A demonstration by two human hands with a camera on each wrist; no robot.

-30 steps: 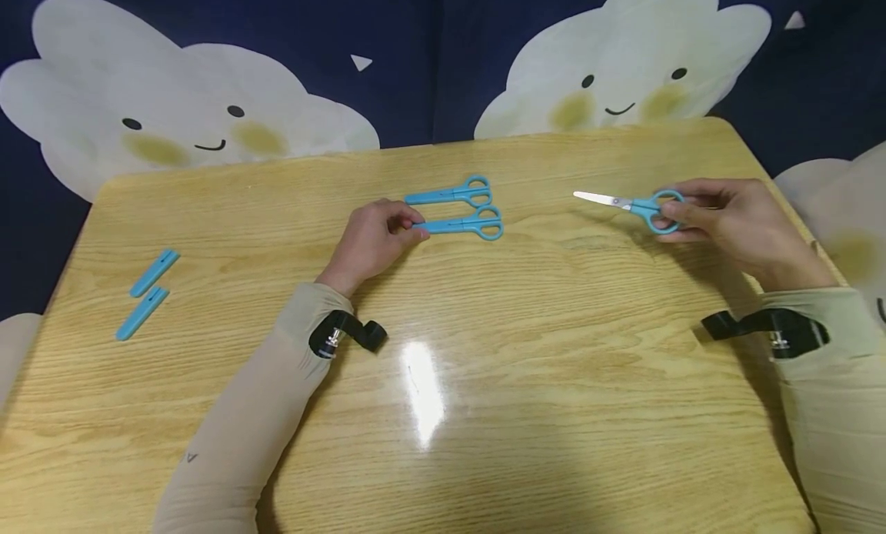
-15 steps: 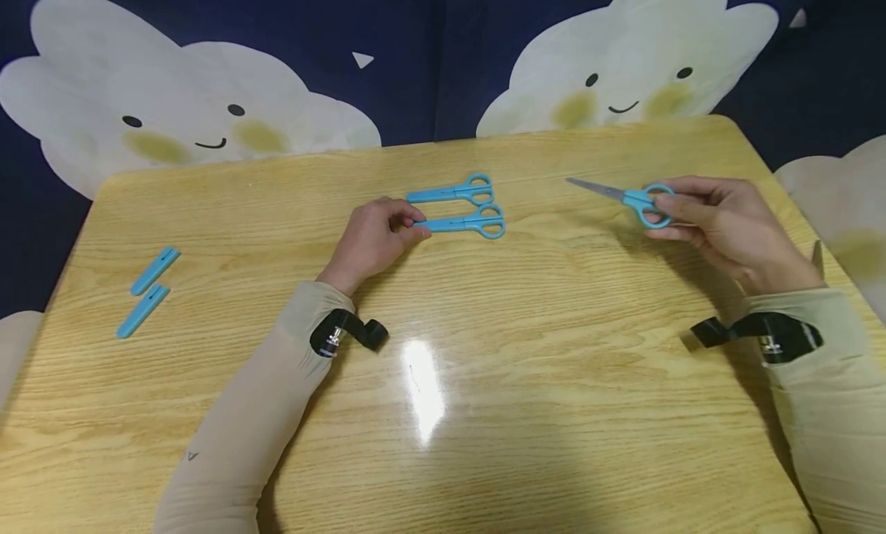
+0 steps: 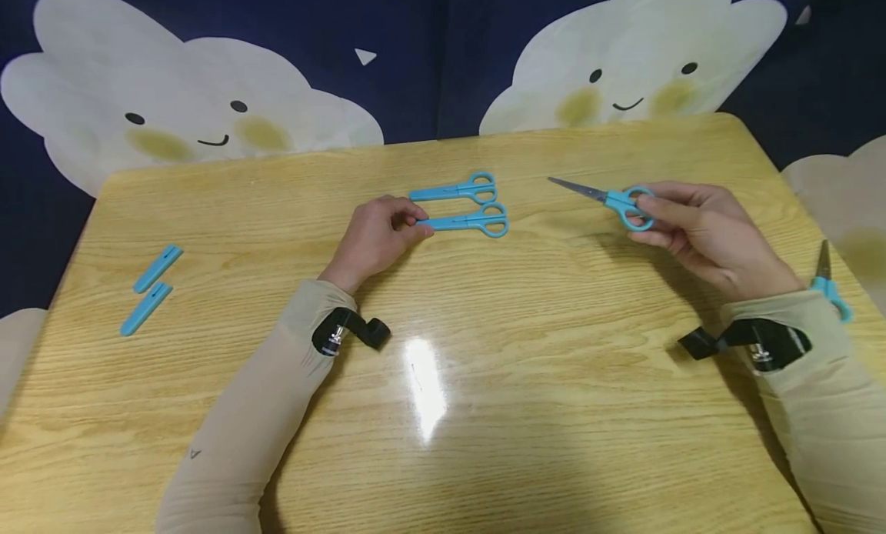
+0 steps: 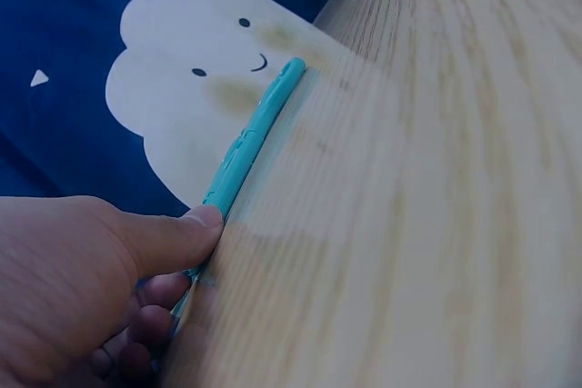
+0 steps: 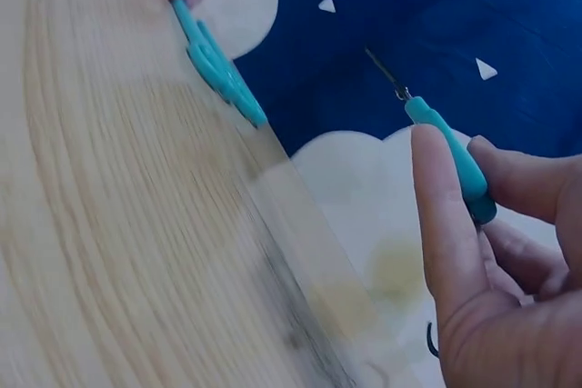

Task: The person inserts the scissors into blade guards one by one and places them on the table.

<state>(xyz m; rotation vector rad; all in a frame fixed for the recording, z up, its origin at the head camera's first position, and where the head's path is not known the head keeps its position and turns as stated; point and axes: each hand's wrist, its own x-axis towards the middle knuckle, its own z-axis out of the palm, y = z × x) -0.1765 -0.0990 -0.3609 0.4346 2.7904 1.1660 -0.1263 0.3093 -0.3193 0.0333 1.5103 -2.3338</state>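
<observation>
My left hand [image 3: 377,234] pinches the sheathed tip of a pair of blue scissors [image 3: 471,221] lying on the table, with its finger loops toward the right. A second sheathed pair of blue scissors [image 3: 448,191] lies just behind, nearly parallel. Above the table at the right, my right hand [image 3: 716,234] grips a third pair of scissors [image 3: 621,206] by its blue handle between thumb and fingers. Its bare grey blades look closed and point left. The right wrist view shows this handle [image 5: 456,159] edge-on, my thumb and fingers on opposite sides.
Two loose blue blade sheaths [image 3: 158,268] lie side by side at the left of the wooden table [image 3: 484,411]. Near the right edge, another pair of scissors [image 3: 824,286] with bare blades is partly hidden behind my right sleeve. A dark cloud-patterned curtain [image 3: 429,57] hangs behind the table.
My right hand has carried the bare scissors to the left, toward the sheathed pairs. Another pair at the right edge has come into sight behind that wrist. My left hand keeps its place.
</observation>
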